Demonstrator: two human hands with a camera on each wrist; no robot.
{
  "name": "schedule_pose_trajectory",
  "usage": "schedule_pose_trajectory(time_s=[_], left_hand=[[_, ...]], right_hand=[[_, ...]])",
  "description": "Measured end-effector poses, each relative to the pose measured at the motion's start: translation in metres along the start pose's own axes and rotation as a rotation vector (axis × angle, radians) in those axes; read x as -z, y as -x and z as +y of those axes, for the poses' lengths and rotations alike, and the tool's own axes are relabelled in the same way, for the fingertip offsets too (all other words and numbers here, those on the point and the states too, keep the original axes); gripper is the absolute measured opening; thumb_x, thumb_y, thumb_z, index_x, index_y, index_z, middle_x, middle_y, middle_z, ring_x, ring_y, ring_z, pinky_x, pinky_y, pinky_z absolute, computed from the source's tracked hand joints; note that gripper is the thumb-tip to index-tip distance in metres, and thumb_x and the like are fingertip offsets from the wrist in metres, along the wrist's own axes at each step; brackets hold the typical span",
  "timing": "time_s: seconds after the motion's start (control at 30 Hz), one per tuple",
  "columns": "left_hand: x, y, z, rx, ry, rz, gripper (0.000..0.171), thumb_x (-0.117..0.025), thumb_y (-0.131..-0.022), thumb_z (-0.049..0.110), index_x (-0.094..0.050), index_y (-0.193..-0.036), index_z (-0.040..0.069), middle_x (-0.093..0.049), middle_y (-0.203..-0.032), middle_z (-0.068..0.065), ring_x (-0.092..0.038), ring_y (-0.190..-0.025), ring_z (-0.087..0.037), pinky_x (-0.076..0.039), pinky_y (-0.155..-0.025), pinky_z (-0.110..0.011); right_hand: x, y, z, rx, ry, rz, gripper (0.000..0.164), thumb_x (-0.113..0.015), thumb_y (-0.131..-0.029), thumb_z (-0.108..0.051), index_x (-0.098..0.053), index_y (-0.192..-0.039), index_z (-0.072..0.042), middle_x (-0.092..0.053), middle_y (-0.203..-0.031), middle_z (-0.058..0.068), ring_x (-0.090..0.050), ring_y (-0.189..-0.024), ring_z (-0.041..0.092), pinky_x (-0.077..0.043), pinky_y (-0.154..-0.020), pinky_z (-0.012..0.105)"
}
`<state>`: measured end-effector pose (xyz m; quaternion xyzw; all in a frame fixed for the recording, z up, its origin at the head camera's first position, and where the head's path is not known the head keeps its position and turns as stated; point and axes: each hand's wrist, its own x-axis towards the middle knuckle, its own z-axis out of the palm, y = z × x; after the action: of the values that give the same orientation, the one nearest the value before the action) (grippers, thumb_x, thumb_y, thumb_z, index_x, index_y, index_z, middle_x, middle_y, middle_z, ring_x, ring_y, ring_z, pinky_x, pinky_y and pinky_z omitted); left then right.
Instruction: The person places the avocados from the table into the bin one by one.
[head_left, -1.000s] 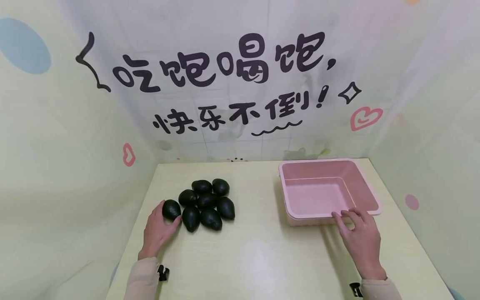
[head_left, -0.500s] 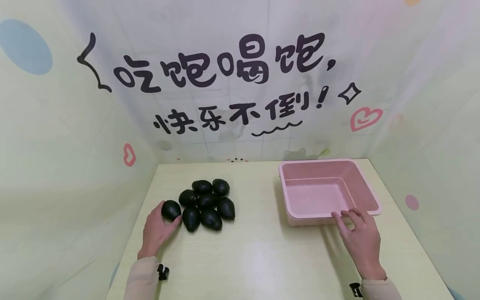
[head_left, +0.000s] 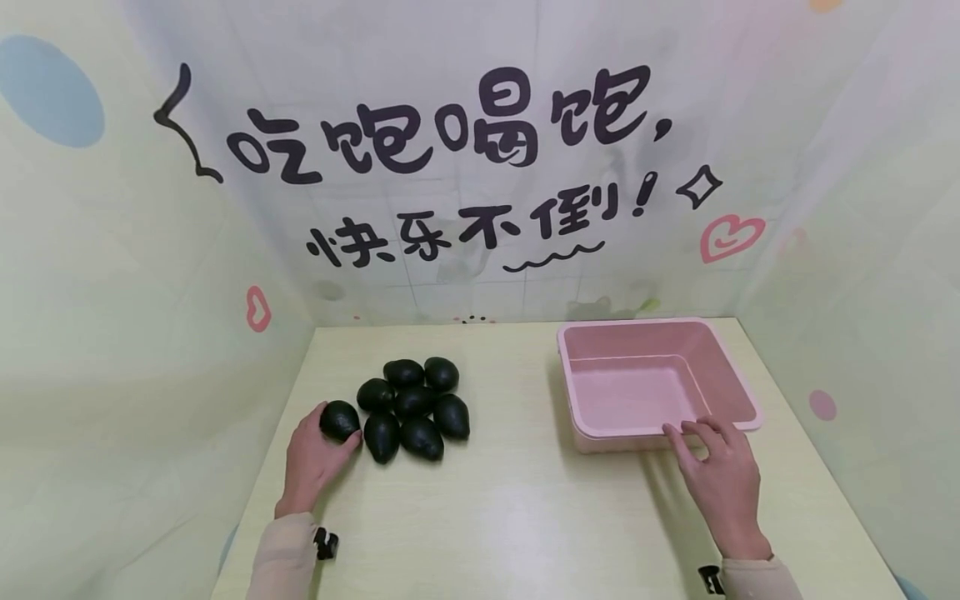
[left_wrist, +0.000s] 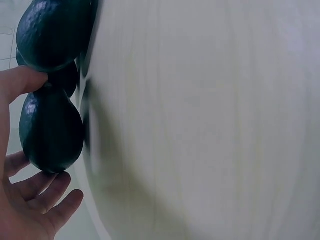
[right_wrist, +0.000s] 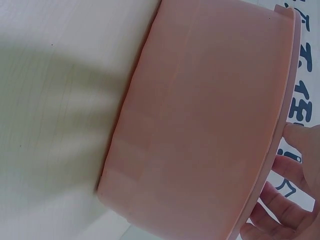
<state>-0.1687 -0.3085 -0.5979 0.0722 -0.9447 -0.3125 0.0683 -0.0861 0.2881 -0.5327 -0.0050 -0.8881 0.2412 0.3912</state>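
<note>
Avocados (head_left: 415,402): eight, one in left hand (head_left: 311,467); pink tub (head_left: 633,390): one.

Behind your fingers (head_left: 708,435), your head camera looks forward and down, sharing the avocado (left_wrist: 52,132) between your left fingers (left_wrist: 54,190) and the bin (right_wrist: 200,115) by your right with close wrist cameras facing them.

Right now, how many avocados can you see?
8 avocados. The left hand holds one; seven lie beside it: two at the back, two in the middle, two in front, one at the right. Any behind the pink tub would be hidden.
</note>
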Motion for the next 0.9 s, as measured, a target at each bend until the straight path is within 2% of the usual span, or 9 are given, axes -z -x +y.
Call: schedule_pose_trajectory(time_s=[0.3, 0.9], left_hand=[[0.003, 0.0, 0.002, 0.026, 0.011, 0.015, 0.087, -0.079, -0.09, 0.034, -0.04, -0.159, -0.002, -0.05, -0.154, -0.032, -0.047, -0.142, -0.052, -0.038, -0.115, -0.069], [0.006, -0.002, 0.014, -0.029, 0.032, 0.063, 0.088, -0.081, -0.087, 0.033, -0.043, -0.158, -0.002, -0.05, -0.154, -0.032, -0.046, -0.142, -0.051, -0.037, -0.115, -0.068]], right_hand=[[0.001, -0.001, -0.001, 0.012, 0.002, -0.008, 0.025, -0.092, -0.076, -0.014, -0.081, -0.09, 0.003, -0.072, -0.096, 0.022, -0.066, -0.081, 0.044, -0.051, -0.067, 0.06], [0.0, -0.001, 0.002, 0.016, 0.004, -0.011, 0.026, -0.093, -0.076, -0.014, -0.081, -0.09, 0.003, -0.073, -0.097, 0.022, -0.067, -0.082, 0.044, -0.052, -0.066, 0.06]])
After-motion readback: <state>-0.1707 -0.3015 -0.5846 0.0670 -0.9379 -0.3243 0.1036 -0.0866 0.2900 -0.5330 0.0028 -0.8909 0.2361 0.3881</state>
